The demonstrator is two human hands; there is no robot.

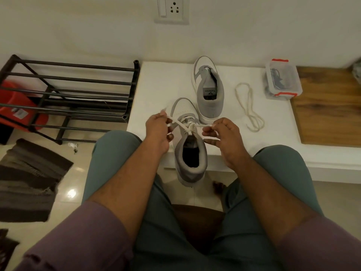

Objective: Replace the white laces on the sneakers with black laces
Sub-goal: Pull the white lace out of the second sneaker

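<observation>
- Left hand (pixel 159 127) pinches one end of the white lace (pixel 190 128); right hand (pixel 220 133) pinches the other. Ends are drawn apart, seemingly to undo the knot.
- Near sneaker (pixel 188 153), the landmark: heel toward the person, overhanging the table (pixel 156 85) edge, probably for reach. Grey suede-like collar, white perforated toe.
- Beyond it, just right: second sneaker (pixel 209 90), no lace visible.
- Further right: loose lace (pixel 250 108), cream, limp, looped.
- Far right: clear lidded box (pixel 282 80), orange clips, dark contents, maybe the black laces.
</observation>
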